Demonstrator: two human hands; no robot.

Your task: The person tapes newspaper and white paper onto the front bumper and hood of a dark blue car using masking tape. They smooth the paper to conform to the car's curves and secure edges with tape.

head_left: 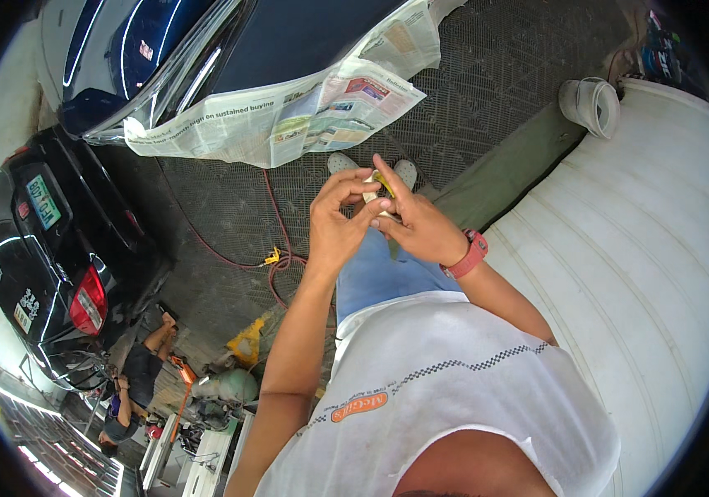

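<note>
In front of my waist, both hands are closed around a small ring-shaped roll of tape [383, 184], whitish with a yellow inner part. My left hand [339, 211] pinches its left side with bent fingers and thumb. My right hand [422, 225] holds it from the right, forefinger stretched out along it. Fingers hide much of the roll. Beyond my hands, newspaper sheets [267, 132] hang along the edge of a dark blue car panel [288, 41], with clear plastic film [151, 103] beside them.
A black car [64, 248] stands at the left. A red hose [284, 263] with a yellow fitting lies coiled on the dark patterned floor. At the right are a white bucket [590, 106] and a large pale ribbed surface [619, 240]. Another person [143, 369] is low behind the black car.
</note>
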